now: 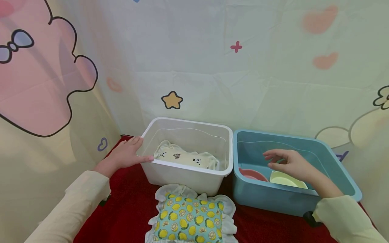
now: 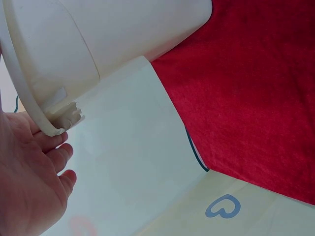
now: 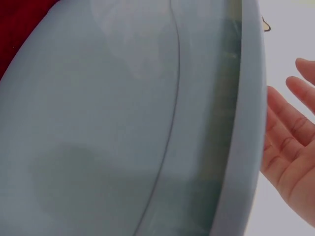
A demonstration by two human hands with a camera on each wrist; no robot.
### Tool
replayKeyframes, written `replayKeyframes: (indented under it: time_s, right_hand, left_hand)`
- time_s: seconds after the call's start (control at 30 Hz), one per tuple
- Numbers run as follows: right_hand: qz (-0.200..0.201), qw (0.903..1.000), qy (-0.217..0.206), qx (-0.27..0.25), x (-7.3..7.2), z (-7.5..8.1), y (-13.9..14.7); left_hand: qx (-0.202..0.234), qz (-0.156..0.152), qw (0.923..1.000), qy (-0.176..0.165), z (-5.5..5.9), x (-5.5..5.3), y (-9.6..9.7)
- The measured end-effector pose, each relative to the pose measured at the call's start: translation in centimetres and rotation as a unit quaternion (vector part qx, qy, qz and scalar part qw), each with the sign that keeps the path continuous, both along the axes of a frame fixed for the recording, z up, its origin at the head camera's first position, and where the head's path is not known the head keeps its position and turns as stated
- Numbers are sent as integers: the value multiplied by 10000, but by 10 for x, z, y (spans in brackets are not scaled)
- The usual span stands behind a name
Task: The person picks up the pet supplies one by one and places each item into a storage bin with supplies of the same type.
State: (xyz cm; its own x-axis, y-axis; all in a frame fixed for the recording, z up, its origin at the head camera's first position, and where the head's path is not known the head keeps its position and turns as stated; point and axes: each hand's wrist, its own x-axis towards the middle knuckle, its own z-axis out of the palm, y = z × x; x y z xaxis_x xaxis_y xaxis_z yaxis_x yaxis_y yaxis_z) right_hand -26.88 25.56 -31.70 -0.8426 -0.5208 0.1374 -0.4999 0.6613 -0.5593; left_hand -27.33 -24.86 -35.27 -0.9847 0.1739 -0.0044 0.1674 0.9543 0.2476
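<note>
My left hand point(image 1: 130, 153) rests at the near left corner of a white plastic bin point(image 1: 185, 175), thumb spread along the front rim and fingers at the left rim. In the left wrist view its fingers point(image 2: 60, 156) lie loosely bent against the rim. A cream ruffled cloth item point(image 1: 182, 158) with small animal prints lies inside the bin. Over the blue bin point(image 1: 267, 199) hovers my right hand point(image 1: 290, 164), fingers loosely bent, holding nothing. Below it are a coral-red dish point(image 1: 253, 174) and a pale yellow-green dish point(image 1: 287, 180), both partly hidden by the front wall.
A small lemon-print pillow point(image 1: 189, 217) with white ruffles lies on the red cloth point(image 1: 121, 209) before the white bin. The two bins stand side by side against a printed curtain point(image 1: 197, 84) that wraps round the back and sides.
</note>
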Motion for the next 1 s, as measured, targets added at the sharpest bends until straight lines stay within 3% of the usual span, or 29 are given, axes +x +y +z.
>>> replayKeyframes:
  time_s: [0.63, 1.0]
  right_hand:
    - [129, 9985, 535, 35, 12, -4, -16]
    - [629, 9868, 1487, 98, 17, -10, -29]
  left_hand:
    - [57, 13, 10000, -9, 0, -1, -1]
    - [136, 15, 9999, -32, 1, 1, -1]
